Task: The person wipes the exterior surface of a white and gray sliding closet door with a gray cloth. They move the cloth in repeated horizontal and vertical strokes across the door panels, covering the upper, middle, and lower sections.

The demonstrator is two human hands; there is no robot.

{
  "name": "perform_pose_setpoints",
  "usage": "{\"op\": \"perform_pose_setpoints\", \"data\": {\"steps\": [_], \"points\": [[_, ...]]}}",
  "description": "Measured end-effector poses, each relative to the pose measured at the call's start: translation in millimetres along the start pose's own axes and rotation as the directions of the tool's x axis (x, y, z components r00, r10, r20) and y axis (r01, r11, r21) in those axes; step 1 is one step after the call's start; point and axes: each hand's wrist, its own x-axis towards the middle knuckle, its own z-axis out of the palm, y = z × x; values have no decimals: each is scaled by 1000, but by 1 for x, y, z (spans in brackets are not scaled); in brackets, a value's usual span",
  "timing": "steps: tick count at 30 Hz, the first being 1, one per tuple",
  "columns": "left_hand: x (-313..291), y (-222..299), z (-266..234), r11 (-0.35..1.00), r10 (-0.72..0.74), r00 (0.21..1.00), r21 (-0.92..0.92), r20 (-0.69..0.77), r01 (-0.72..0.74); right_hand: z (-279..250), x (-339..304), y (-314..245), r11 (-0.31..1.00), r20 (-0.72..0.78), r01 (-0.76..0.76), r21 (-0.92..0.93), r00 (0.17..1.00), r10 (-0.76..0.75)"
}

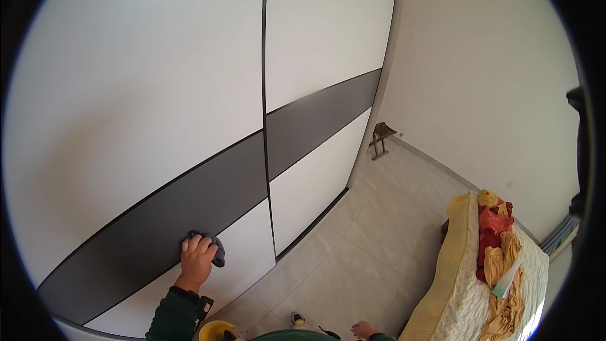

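My left hand (196, 257) is closed over a dark grey cloth (218, 256), pressing it flat against the wardrobe door. The cloth lies at the lower edge of the door's dark grey band (158, 227), where the white lower panel (237, 246) begins. Part of the cloth is hidden under my fingers. Down at the bottom of the view, my right hand (364, 330) hangs beside my body, its fingers loosely apart and nothing seen in them.
A yellow bucket (211, 331) stands by my left forearm, partly cut off. On the right is a bed (435, 278) with a pale yellow cover and heaped red and tan cloths (499, 252). A small folding stool (381, 136) stands in the far corner on the tiled floor (341, 265).
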Motion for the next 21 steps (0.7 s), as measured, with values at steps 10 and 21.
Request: {"op": "perform_pose_setpoints", "data": {"steps": [10, 21], "points": [[89, -19, -45, 973, 0, 938, 215, -347, 80, -2, 27, 7, 986, 200, -118, 116, 975, 93], [37, -8, -8, 987, 131, 991, 101, -26, -128, -2, 41, 18, 992, 59, 122, -43, 991, -119]]}}
